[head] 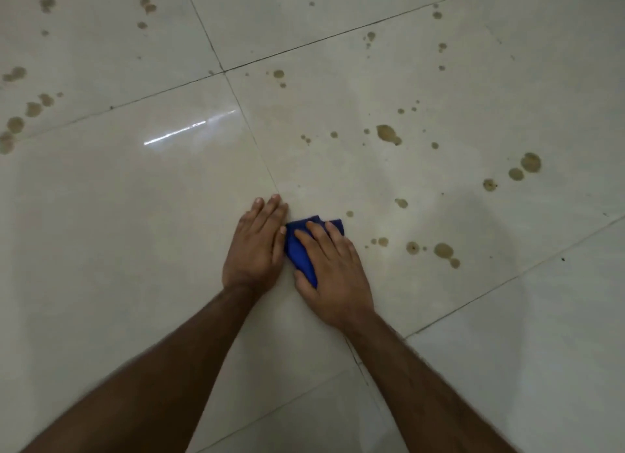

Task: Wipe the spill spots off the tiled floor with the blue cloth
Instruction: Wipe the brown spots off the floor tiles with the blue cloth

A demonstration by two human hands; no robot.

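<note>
Your right hand presses the blue cloth flat against the tiled floor, fingers stretched forward over it and the thumb tucked along its near edge; that grip is released, a flat press and not a clench. The cloth lies bunched under the palm, its long axis running from the near edge by your thumb up and away to the far right, where a folded corner pokes out past your fingertips. Your left hand rests just beside it on the bare tile, fingers straight and held together, pointing away from you, its thumb touching the cloth's left edge; that grip is also released and holds nothing. Both forearms reach in from the bottom of the frame and converge at the cloth, wrists low to the floor.

Brown spill spots sit to the right of your right hand, the closest small drops just beyond its knuckles. A larger blot and more drops lie farther ahead and to the right. Another trail of spots runs well off to the left of your left hand. A streak of reflected light glints on the tile ahead of that hand.
</note>
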